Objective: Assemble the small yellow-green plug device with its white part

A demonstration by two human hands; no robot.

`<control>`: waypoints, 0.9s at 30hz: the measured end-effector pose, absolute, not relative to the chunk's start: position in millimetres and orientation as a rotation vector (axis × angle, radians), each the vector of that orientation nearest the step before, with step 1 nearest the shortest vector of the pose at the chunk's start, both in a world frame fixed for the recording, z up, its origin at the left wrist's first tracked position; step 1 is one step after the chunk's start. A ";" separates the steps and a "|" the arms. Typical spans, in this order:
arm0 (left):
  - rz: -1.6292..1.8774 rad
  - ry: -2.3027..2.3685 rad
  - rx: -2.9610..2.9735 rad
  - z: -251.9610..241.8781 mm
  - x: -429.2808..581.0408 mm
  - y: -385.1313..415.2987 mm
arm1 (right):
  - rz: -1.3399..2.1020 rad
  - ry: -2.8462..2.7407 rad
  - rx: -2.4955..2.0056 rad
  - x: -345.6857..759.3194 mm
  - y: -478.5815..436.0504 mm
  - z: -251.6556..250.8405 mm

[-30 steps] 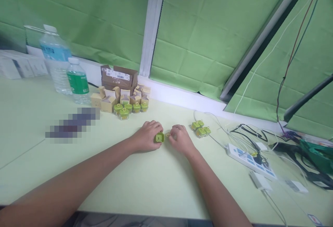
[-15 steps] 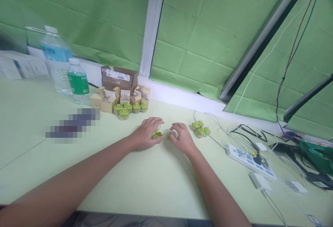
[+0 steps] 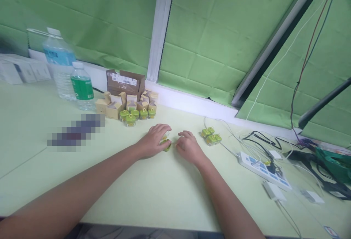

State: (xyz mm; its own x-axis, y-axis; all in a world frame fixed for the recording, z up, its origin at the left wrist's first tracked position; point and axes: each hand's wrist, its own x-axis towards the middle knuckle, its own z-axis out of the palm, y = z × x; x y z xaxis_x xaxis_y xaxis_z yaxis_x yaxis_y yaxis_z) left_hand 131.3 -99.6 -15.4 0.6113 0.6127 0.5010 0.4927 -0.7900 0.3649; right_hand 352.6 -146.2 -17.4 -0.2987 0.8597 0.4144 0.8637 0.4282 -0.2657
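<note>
At the middle of the frame the left hand (image 3: 153,142) pinches a small green clip (image 3: 166,144) between thumb and fingers, holding it down on the table (image 3: 153,191). The right hand (image 3: 188,147) lies just beside it, fingers curled in; whether it grips anything is too small to tell. Right of that hand sits a cluster of green clips (image 3: 211,136), with a power strip (image 3: 263,169) farther right. Toward the upper left stand more green pieces (image 3: 135,115), small cardboard boxes (image 3: 120,103) and two water bottles (image 3: 82,85).
</note>
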 end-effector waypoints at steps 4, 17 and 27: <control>0.936 0.912 2.638 -17.5 130.9 -96.8 | 0.020 -1.877 -1.466 364.3 -146.0 -4.2; 0.948 0.903 2.636 -17.0 130.5 -95.5 | 0.335 -1.485 -1.611 388.2 -128.1 -12.9; 0.950 0.926 2.627 -18.2 130.8 -94.6 | 0.197 -1.789 -1.952 383.9 -133.8 -9.2</control>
State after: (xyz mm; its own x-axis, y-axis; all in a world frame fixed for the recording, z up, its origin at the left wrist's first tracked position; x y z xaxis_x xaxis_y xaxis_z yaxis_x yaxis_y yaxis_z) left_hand 130.8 -94.6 -18.2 0.5976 0.6200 0.5083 0.4925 -0.7842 0.3775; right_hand 383.9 -133.8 -9.2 0.1341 0.9680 0.2123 0.8987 -0.0286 -0.4377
